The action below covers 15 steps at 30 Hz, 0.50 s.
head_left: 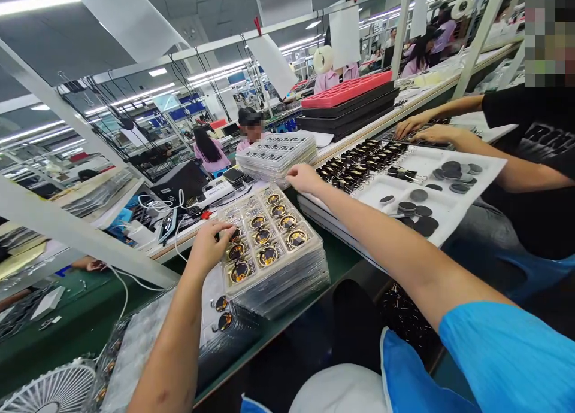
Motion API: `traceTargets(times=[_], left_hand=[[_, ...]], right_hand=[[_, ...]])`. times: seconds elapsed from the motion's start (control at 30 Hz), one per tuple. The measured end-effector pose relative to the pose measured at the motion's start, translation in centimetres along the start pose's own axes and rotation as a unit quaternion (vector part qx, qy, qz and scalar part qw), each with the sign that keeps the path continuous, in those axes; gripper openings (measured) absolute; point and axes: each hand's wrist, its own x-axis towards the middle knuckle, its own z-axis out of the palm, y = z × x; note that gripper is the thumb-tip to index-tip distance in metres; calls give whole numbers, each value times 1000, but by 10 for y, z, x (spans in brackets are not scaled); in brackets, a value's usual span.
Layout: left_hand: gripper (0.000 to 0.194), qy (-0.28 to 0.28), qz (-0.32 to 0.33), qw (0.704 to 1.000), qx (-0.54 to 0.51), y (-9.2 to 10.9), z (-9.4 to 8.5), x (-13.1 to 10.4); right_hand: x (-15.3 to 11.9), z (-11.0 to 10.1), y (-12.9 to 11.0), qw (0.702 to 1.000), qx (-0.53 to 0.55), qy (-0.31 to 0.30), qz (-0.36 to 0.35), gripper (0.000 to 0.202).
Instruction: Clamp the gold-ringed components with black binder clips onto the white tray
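Note:
My left hand is at the left column of a clear plastic tray, thumb and index finger closing at the rim of a round gold-and-black part. More such round parts sit in the tray's compartments, and this tray tops a tall stack of clear trays. Beyond its far right corner is my right hand, fingers curled and tips together; whatever they hold is too small to make out. It is close to a second stack of trays and to rows of black binder clips.
A white tray on the right bears the clips and dark round discs. A co-worker's hands work behind it. Black trays under a red one stand farther back. Cables, a white frame post and a fan are left.

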Motion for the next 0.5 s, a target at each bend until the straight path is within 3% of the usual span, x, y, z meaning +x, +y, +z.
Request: traceTargets(times=[0.13, 0.2, 0.27, 0.37, 0.5], left_hand=[[34, 102, 11, 994, -48, 18, -4, -33], [23, 157, 44, 982, -96, 38, -3, -58], [11, 171, 103, 968, -152, 62, 2, -81], [18, 116, 194, 948, -223, 98, 14, -106], [24, 18, 263, 925, -273, 132, 35, -117]], right_hand=[[1, -64, 54, 994, -63, 55, 72, 28], [-3, -84, 78, 983, -137, 33, 117, 29], [-9, -91, 95, 966, -210, -9, 148, 26], [-16, -82, 104, 951, -265, -34, 153, 25], [-24, -70, 97, 949, -284, -38, 132, 21]])
